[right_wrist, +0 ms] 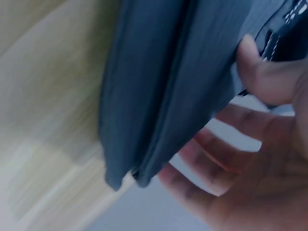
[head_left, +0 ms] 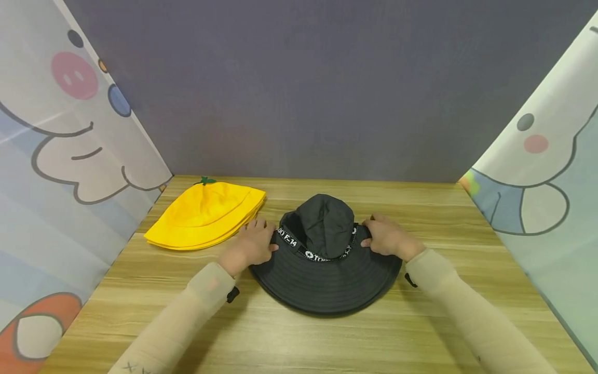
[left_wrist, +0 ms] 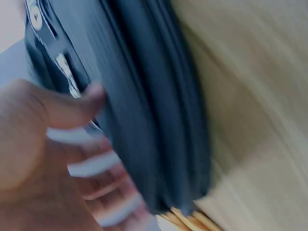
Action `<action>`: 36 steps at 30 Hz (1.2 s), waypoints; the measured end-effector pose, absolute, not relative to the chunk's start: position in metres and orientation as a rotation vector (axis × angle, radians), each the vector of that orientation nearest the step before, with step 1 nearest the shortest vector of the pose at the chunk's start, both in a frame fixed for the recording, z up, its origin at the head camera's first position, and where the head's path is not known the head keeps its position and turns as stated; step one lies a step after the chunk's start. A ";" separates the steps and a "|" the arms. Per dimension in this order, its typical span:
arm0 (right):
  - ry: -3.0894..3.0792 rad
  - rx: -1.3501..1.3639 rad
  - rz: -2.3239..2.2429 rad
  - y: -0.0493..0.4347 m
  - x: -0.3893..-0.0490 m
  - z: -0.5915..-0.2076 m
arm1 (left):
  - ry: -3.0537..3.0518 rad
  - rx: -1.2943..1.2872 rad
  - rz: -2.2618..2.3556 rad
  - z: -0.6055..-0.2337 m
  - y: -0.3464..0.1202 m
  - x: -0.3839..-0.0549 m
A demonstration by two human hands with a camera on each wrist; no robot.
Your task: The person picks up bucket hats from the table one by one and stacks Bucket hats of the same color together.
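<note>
A black wide-brimmed hat lies in the middle of the wooden table, its crown to the back and its brim fanned toward me. White lettering runs along the band at the crown. My left hand grips the brim's left end, thumb over the upper face and fingers behind. At the right end my right hand holds the brim the same way. Layered black brim edges show in the left wrist view. Two such folds of black brim appear in the right wrist view.
Folded yellow hats with a green leaf-shaped tip lie at the back left, close to my left hand. A dark grey panel stands behind the wooden table. Cartoon-printed sheets rise along both sides.
</note>
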State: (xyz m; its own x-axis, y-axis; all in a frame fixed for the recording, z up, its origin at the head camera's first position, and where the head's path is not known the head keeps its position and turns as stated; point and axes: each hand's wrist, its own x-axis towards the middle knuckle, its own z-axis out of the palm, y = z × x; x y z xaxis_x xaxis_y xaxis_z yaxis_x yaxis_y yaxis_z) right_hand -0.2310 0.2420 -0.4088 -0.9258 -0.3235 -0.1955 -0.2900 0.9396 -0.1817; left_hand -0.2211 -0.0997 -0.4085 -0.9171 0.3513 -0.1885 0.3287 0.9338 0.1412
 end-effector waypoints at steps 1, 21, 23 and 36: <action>2.896 -0.455 -0.189 0.240 -0.227 -0.408 | 2.914 0.508 0.124 -0.408 -0.096 -0.217; 2.823 -0.421 -0.153 0.218 -0.167 -0.400 | 2.812 0.472 -0.164 -0.400 -0.069 -0.179; 2.846 -0.430 -0.138 0.218 -0.168 -0.402 | 2.812 0.469 -0.156 -0.402 -0.068 -0.181; 2.848 -0.390 -0.149 0.233 -0.191 -0.408 | 2.805 0.494 -0.153 -0.407 -0.053 -0.207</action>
State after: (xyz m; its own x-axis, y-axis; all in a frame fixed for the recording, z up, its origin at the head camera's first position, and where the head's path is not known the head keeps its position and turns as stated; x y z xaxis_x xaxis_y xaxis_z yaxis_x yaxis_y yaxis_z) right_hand -0.1912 0.2328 -0.4082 -0.9295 -0.2767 -0.2437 -0.2497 0.9587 -0.1362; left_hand -0.2068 -0.0530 -0.4072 -0.8998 0.3184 -0.2983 0.3490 0.9356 -0.0541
